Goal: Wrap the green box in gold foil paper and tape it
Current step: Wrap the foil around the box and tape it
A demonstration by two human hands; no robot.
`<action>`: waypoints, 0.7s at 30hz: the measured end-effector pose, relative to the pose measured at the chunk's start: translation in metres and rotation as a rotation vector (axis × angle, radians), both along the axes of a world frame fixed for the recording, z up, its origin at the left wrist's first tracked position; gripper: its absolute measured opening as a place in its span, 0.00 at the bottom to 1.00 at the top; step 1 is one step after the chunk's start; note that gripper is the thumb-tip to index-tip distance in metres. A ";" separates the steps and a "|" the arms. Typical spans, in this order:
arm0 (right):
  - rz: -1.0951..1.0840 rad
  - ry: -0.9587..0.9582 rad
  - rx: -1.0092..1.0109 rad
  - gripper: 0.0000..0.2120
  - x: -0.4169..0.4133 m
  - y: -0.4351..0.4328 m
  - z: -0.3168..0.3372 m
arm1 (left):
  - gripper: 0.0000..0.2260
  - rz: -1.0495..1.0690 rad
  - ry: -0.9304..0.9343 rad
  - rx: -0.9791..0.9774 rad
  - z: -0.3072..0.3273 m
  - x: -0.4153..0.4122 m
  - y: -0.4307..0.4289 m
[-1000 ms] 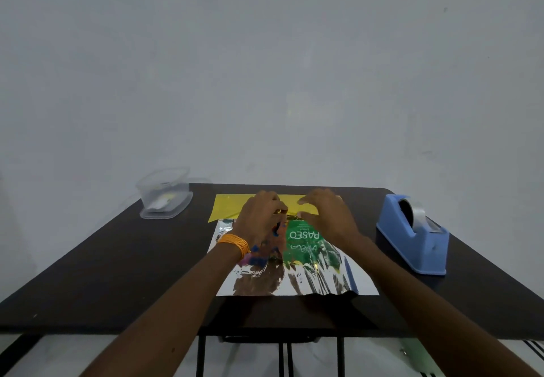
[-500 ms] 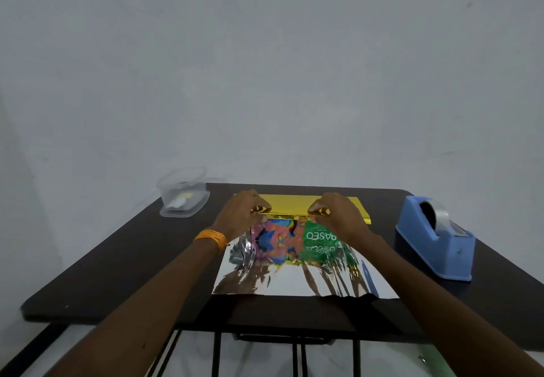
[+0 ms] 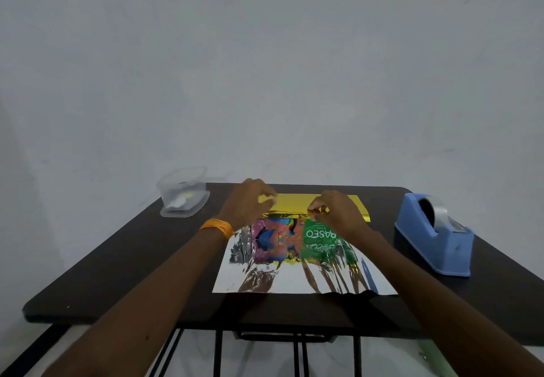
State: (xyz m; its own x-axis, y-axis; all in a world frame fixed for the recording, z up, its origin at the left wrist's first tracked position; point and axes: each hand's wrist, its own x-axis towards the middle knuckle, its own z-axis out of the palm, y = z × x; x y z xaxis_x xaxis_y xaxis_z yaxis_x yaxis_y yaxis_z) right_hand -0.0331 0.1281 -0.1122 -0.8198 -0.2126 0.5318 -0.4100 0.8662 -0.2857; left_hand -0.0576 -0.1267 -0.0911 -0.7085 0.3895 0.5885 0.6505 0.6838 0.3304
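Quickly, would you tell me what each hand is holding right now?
Left hand: pinching the far edge of the gold foil.
Right hand: pinching the same edge.

1. We see the foil paper [image 3: 282, 281]: crinkled, mirror-glossy silver, gold at 12 o'clock.
2. Our tape dispenser [image 3: 432, 247], 3 o'clock: smooth blue plastic.
3. Tub [image 3: 184, 200], 10 o'clock: clear plastic.

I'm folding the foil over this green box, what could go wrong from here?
1. The foil sheet is already crinkled beside the green box; pulling hard could tear it.
2. Left hand and right hand both pinch its far edge, while the tape dispenser stands off to the right; letting go for tape may let the flap spring back.
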 end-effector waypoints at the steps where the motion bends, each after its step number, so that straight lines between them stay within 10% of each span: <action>1: -0.003 -0.001 0.003 0.10 0.000 0.000 0.001 | 0.11 -0.014 0.007 -0.061 -0.002 0.001 0.013; 13: -0.062 -0.013 -0.075 0.16 0.016 0.012 0.003 | 0.08 0.035 0.103 -0.263 -0.016 -0.004 0.065; 21: -0.653 0.228 -0.160 0.17 0.087 0.096 0.013 | 0.02 0.042 0.119 -0.227 -0.017 -0.005 0.070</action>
